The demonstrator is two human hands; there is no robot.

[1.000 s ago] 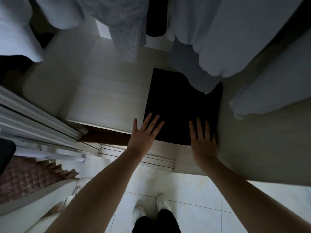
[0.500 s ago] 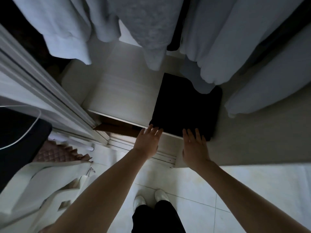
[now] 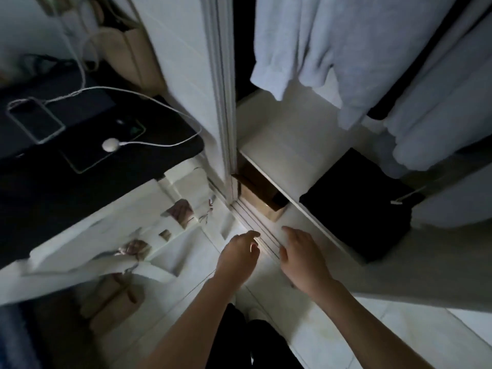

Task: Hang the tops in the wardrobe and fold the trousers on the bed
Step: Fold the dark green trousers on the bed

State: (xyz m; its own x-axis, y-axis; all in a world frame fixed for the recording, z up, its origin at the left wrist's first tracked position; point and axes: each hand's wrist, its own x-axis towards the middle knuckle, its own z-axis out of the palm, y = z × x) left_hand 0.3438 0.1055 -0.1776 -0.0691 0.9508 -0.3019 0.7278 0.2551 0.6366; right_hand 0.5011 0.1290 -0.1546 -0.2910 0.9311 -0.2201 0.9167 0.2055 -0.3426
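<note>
Folded black trousers (image 3: 362, 206) are seen lying flat on the white wardrobe shelf (image 3: 287, 145), at its front edge towards the right corner, up and to the right of both hands and touched by neither. Going from the left, a phone (image 3: 36, 119) with a white cable (image 3: 149, 98) is seen on a dark surface (image 3: 80, 187), then a white door frame (image 3: 223, 102). The left hand (image 3: 238, 253) is held empty above the floor track (image 3: 255, 225), its fingers loosely curled. Just beside it, the right hand (image 3: 302, 257) is also held empty, with fingers relaxed and slightly spread, nearer the shelf's front edge. Pale tops (image 3: 346, 49) of soft, matt cloth are hung above the shelf, their hems falling in loose folds over its rear edge. The trousers show as a smooth, roughly square slab.
</note>
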